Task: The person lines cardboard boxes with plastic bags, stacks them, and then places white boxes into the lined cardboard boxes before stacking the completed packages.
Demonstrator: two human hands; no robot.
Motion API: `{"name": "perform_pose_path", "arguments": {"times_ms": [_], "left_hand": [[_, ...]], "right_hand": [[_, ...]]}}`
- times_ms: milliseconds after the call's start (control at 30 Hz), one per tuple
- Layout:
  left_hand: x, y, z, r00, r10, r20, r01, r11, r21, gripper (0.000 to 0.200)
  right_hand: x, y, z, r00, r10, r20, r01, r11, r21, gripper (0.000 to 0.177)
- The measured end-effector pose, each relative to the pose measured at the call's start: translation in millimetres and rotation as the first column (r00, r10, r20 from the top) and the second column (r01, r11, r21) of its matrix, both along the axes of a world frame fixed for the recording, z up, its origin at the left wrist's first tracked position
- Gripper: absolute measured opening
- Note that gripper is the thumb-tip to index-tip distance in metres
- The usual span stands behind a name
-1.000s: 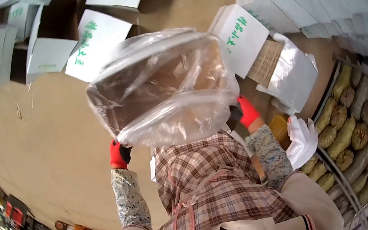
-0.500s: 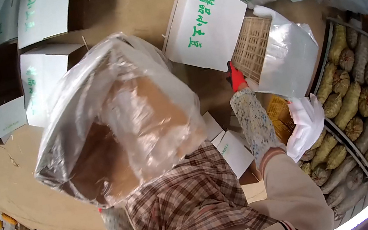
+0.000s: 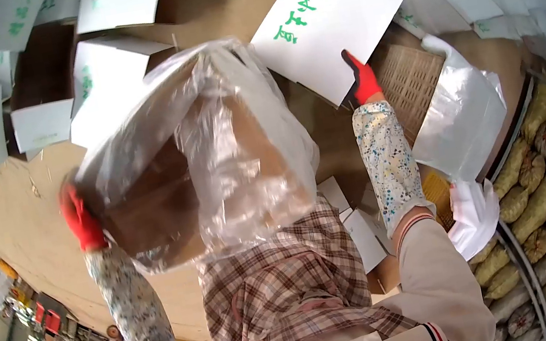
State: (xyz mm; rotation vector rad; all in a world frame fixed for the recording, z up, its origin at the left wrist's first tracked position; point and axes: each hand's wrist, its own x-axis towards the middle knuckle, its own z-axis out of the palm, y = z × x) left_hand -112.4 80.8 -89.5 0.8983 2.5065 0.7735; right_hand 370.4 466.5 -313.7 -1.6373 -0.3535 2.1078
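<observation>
The plastic-lined box point(image 3: 263, 135) was best steadied by its firm wall, with the clear film point(image 3: 226, 171) left unstretched, and the white box point(image 3: 328, 29) was best touched lightly near its edge. The lined box was tilted before the checked apron point(image 3: 280, 275), its brown inside veiled by glossy wrinkles. Its side was touched by the left hand point(image 3: 81, 217), the white box by the right hand point(image 3: 365, 81); whether either grip was closed could not be told.

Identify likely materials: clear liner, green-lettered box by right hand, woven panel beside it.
Clear liner: thin plastic film, glossy; see-through, wrinkled, glinting.
Green-lettered box: probably cardboard, matte white; flat, crisp-edged face.
Woven panel: perhaps bamboo or cane, dull tan; interlaced strips. Plastic imitation possible.
</observation>
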Motion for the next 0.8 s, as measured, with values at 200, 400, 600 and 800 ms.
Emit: {"name": "perform_pose_path", "arguments": {"times_ms": [200, 400, 600, 800], "left_hand": [[12, 37, -3, 0.991, 0.134, -0.007, -0.134, 0.989, 0.056, 0.029], [34, 38, 11, 0.912, 0.225, -0.344, -0.212, 0.974, 0.077, 0.049], [240, -14, 59, 0.956, -0.274, -0.106, 0.283, 0.956, 0.079, 0.051], [262, -77, -20, 0.924, -0.313, 0.218, 0.336, 0.939, -0.077, 0.038]], "right_hand": [[-51, -5, 133, 0.994, 0.006, 0.109, -0.052, 0.908, 0.417, 0.045], [-98, -29, 332, 0.857, 0.06, 0.512, -0.473, 0.488, 0.733, 0.054], [-112, -117, 584, 0.549, 0.23, 0.803, -0.835, 0.184, 0.519, 0.034], [-167, -195, 633, -0.332, 0.287, 0.899, -0.74, -0.67, -0.059, 0.03]]}}
